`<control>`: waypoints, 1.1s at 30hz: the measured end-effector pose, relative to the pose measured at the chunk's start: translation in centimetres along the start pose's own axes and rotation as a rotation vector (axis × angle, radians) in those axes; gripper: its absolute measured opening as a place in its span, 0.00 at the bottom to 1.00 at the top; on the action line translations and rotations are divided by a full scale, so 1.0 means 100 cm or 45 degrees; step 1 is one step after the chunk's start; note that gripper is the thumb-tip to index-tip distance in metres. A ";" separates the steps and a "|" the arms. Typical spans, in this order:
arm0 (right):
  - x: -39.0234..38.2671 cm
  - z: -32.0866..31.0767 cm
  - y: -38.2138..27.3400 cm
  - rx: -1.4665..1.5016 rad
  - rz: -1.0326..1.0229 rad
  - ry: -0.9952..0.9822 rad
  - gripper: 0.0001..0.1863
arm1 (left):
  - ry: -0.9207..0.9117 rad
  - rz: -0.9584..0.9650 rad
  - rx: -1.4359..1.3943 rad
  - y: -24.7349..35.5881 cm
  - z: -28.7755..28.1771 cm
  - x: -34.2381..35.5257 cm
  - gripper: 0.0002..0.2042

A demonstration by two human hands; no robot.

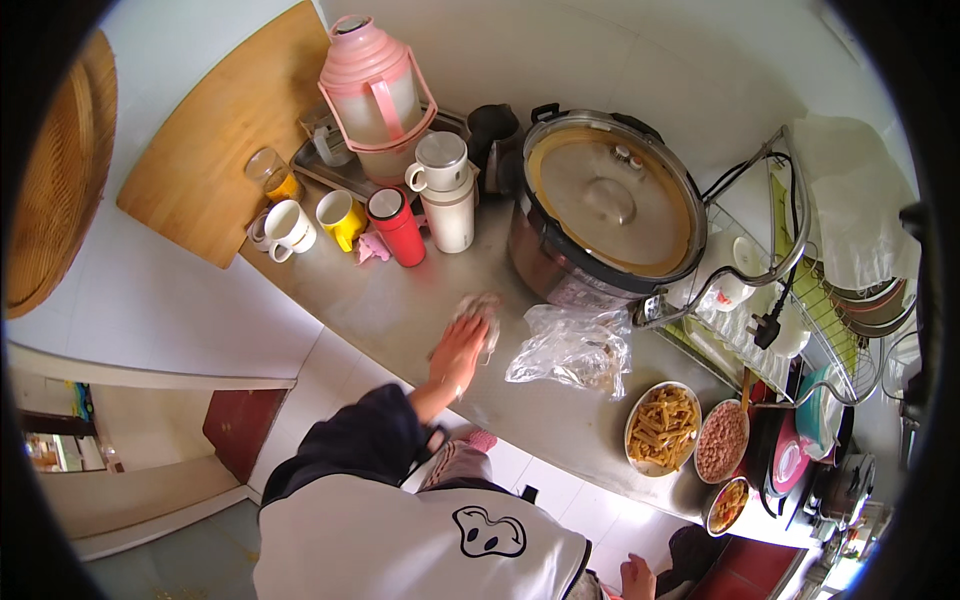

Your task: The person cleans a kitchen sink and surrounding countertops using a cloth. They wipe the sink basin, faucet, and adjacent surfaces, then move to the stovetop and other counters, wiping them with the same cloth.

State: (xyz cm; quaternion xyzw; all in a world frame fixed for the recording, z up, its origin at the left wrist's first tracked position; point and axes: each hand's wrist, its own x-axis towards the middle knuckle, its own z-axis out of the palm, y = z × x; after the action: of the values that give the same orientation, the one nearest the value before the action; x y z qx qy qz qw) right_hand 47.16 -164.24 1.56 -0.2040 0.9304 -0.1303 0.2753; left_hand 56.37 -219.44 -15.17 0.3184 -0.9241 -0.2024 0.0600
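Observation:
My left hand (458,358) reaches over the metal countertop (400,315), its fingers pressed down on a crumpled greyish-brown cloth (484,308). The cloth lies against the counter, partly covered by the fingers. To its right is a crumpled clear plastic bag (572,350). Beyond the cloth stand a red thermos cup (397,228) and a white flask (449,218) with a cup-like lid. Low in the picture, off the counter, my right hand (637,578) hangs beside my body. Its fingers look loosely bent, with nothing visible in them.
A large pressure cooker (610,205) stands at the back, near a pink vacuum jug (372,95). White (290,230) and yellow mugs (341,216) stand left. Bowls of brown strips (662,428), pinkish beans (722,440) and stew (727,505) line the right, below a wire dish rack (830,325).

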 end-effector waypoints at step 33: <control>-0.034 0.043 -0.018 0.125 0.088 0.099 0.15 | -0.049 -0.253 0.108 -0.017 0.012 0.152 0.25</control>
State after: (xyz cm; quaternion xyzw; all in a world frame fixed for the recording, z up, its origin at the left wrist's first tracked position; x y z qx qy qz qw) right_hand 52.77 -164.88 0.27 -0.1527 0.9393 -0.1741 0.2532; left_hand 45.03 -229.56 -17.20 0.4066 -0.8968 -0.1741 0.0082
